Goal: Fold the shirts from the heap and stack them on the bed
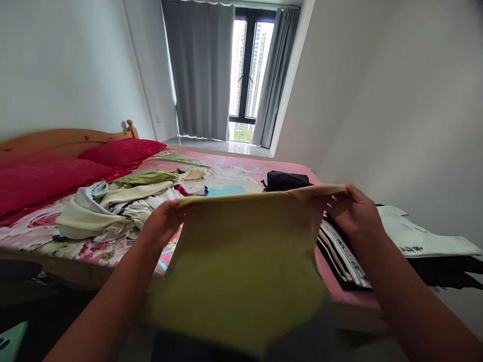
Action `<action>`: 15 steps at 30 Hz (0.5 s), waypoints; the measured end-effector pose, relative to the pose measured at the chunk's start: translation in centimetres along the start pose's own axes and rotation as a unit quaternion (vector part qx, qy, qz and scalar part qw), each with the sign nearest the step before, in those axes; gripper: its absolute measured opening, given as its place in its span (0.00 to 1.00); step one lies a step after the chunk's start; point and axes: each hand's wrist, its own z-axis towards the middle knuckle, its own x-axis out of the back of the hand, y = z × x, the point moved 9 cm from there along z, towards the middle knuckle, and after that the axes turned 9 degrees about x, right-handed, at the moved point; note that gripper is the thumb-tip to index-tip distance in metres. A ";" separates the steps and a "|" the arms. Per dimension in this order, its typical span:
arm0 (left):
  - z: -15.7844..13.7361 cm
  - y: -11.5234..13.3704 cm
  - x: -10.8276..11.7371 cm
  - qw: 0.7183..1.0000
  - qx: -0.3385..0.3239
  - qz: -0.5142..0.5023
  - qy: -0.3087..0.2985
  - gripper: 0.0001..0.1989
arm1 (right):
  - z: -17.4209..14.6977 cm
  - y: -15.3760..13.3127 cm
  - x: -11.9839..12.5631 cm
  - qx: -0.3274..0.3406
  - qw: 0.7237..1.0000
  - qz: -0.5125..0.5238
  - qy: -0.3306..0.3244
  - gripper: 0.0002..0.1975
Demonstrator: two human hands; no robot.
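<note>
Plainly our left hand [160,223] and right hand [354,213] each pinch an upper corner of the olive garment [241,266], its top edge drawn taut, and it hangs in front of the bed [296,167]. We judge it light, soft and limp, hardly fragile, apt to sag if slackened, so those corners seem our best hold.

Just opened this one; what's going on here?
A person is holding up an olive-yellow piece of soft cloth by its top edge, the left hand at one corner and the right hand at the other, so it hangs spread between them. Beyond it is a bed with a pink floral sheet. A rumpled heap of cream, white and olive clothes lies on the left, and a neat stack of folded dark and light clothes sits on the right.
</note>
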 end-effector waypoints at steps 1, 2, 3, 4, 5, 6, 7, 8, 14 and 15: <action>0.7 2.1 -1.4 0.999 -0.043 -0.002 0.001 0.08 | 0.3 -1.3 -1.0 0.018 0.999 0.028 0.005 0.09; 1.1 4.1 -2.8 0.996 -0.085 -0.001 -0.007 0.08 | 0.5 -2.9 -2.0 0.048 0.998 0.051 0.006 0.10; 1.3 5.8 -4.0 0.993 -0.120 0.002 -0.018 0.08 | 0.4 -4.5 -2.8 0.084 0.994 0.065 0.003 0.11; 1.4 7.2 -4.9 0.989 -0.147 0.005 -0.028 0.07 | 0.1 -5.8 -3.5 0.118 0.991 0.067 -0.004 0.12; 1.5 8.0 -5.3 0.986 -0.164 0.010 -0.036 0.08 | -0.4 -6.7 -3.9 0.145 0.987 0.064 -0.005 0.12; 1.6 8.4 -5.1 0.984 -0.173 0.014 -0.038 0.08 | -1.1 -6.9 -3.9 0.156 0.986 0.056 -0.003 0.11; 1.8 8.3 -4.4 0.984 -0.173 0.017 -0.035 0.09 | -1.9 -6.3 -3.6 0.153 0.987 0.043 0.004 0.09; 2.2 7.5 -3.2 0.986 -0.162 0.023 -0.026 0.09 | -2.7 -5.0 -2.9 0.137 0.990 0.024 0.013 0.07; 4.7 -6.3 8.9 0.981 0.087 0.148 0.095 0.13 | -11.3 11.5 7.1 -0.142 0.980 -0.113 0.076 0.18; 4.4 -8.7 10.7 0.970 0.117 0.182 0.113 0.13 | -13.4 14.5 9.0 -0.204 0.968 -0.121 0.080 0.19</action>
